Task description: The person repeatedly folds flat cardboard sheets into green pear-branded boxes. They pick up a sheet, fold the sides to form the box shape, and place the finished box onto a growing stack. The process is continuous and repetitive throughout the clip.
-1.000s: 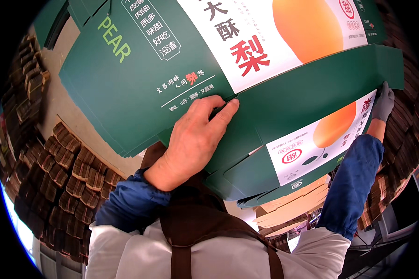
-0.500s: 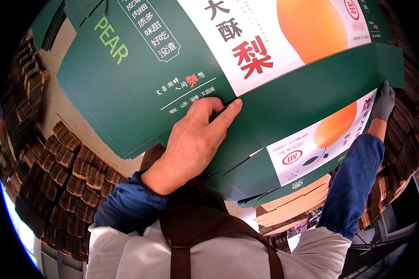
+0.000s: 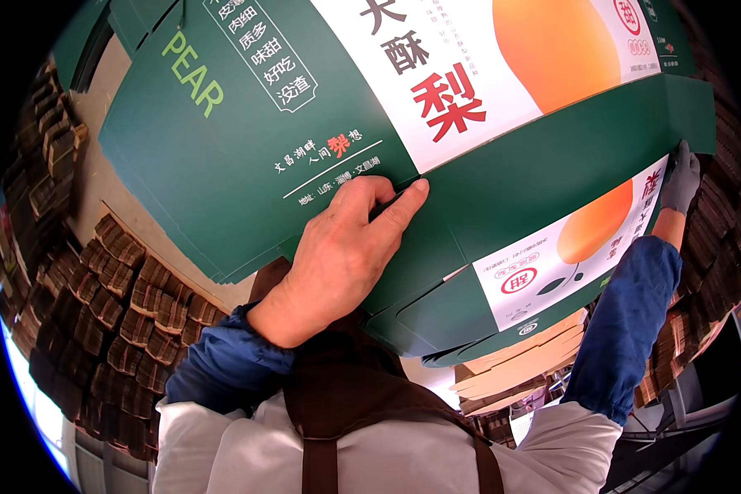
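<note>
A large flat green cardboard box blank point(image 3: 502, 198) fills the upper and middle view. It has white panels and orange pear pictures, with creases and cut flaps along its near side. My bare left hand point(image 3: 337, 255) is closed at a fold near the middle, thumb along the crease and forefinger bent beside it; its other fingers are largely hidden. Over at the right end, my right hand point(image 3: 681, 181), in a grey glove, grips the blank's edge with the arm stretched out. Part of that grip is hidden behind the cardboard.
Bundled brown cardboard stacks point(image 3: 132, 329) stand on the floor at the left. More brown stacks point(image 3: 708, 239) rise beyond my right arm. Tan cardboard sheets point(image 3: 519, 362) lie below the blank's near edge. Another green cardboard piece point(image 3: 78, 49) shows at the upper left.
</note>
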The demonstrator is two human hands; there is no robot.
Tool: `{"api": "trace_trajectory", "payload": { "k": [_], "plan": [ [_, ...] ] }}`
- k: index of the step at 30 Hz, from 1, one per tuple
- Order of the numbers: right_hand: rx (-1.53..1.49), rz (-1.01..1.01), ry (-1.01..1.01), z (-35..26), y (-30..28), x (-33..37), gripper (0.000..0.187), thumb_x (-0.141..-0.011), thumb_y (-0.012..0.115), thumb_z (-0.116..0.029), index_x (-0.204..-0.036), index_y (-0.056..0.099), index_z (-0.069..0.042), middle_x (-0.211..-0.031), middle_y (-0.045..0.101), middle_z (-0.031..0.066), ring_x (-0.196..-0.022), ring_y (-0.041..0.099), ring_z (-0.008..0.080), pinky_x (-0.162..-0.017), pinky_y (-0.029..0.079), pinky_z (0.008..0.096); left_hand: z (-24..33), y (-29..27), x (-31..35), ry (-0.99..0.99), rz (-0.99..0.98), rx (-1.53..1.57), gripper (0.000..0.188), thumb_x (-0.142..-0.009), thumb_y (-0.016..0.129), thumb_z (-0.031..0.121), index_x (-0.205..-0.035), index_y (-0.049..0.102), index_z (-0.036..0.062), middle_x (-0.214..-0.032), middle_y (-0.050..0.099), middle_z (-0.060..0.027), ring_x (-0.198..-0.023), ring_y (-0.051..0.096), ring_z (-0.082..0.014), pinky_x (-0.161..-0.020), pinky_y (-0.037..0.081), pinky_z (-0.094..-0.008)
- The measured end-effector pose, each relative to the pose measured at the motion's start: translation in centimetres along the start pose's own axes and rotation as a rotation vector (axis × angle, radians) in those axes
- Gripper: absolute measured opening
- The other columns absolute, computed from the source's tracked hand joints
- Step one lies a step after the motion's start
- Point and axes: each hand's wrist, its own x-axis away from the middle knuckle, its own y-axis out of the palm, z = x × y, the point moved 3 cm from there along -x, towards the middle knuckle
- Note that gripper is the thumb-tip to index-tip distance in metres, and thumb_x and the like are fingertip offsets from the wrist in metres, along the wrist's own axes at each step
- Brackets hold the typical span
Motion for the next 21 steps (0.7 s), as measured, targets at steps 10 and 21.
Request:
{"api": "trace_trajectory", "payload": {
  "k": [10,21],
  "plan": [
    [-0.017,-0.020,0.022,0.4,-0.2,0.1,0.028,-0.095,0.059,-0.024,-0.096,0.063,0.003,-0.086,0.062,0.0001,-0.077,0.054,0.0066,-0.070,0.042,0.0213,-0.1,0.1,0.0,-0.020,-0.026,0.049,0.051,-0.076,0.067,-0.009,-0.123,0.062,0.0074,-0.093,0.049,-0.0091,-0.072,0.054,-0.0193,-0.061,0.048,-0.0304],
    [0.020,-0.042,0.024,1.3,-0.6,-1.0,0.028,-0.095,0.059,-0.025,-0.097,0.063,0.003,-0.089,0.062,0.0014,-0.079,0.054,0.0081,-0.071,0.043,0.0224,0.1,-0.1,-0.3,-0.025,-0.035,0.032,0.050,-0.075,0.067,-0.009,-0.123,0.062,0.0068,-0.092,0.049,-0.0091,-0.071,0.054,-0.0195,-0.060,0.048,-0.0305]
  ]
}}
